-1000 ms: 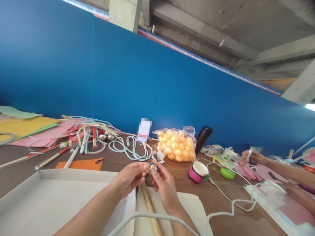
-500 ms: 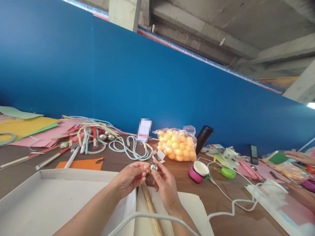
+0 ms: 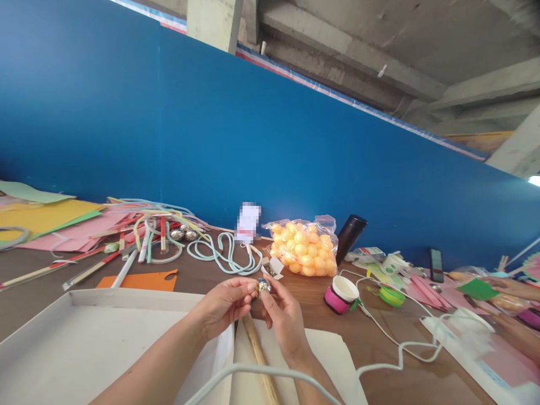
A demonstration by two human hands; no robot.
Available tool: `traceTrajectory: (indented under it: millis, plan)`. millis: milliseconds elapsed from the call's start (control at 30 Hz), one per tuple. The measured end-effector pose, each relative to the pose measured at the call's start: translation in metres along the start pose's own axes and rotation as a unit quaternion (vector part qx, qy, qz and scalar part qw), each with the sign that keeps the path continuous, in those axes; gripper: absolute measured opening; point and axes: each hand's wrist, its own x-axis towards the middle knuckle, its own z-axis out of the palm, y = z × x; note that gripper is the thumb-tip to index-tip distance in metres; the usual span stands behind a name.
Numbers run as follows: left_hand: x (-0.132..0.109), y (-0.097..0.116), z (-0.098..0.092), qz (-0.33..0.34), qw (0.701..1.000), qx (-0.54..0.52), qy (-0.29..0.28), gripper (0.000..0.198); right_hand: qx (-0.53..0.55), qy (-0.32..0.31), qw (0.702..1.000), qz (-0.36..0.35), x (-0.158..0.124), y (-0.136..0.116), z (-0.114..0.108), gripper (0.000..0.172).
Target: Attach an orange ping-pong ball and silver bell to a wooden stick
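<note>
Two grips, left hand [image 3: 220, 306] and right hand [image 3: 284, 319], pinch a shiny object [image 3: 264, 286], which could slip if either loosens.

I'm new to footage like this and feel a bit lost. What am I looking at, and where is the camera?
There is no machine: these are a person's bare hands, seen by a camera worn on their head, facing forward and down. The left hand and right hand together pinch a small shiny piece; it is too small to name surely. Between the forearms lies a wooden stick, with a shallow white box to its left. Farther back on the brown table are a clear bag of orange balls and a white cup with a pink band. Another person's hand shows at far right.
</note>
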Motion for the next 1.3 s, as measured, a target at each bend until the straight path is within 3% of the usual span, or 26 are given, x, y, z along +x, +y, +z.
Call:
traceTrajectory:
  millis: [1300]
  plan:
    - [-0.0029,0.0014,0.0052,0.025,1.0,0.008,-0.017,0.012,0.031,-0.014,0.999,0.003,-0.0007,-0.0067,0.0012,0.04]
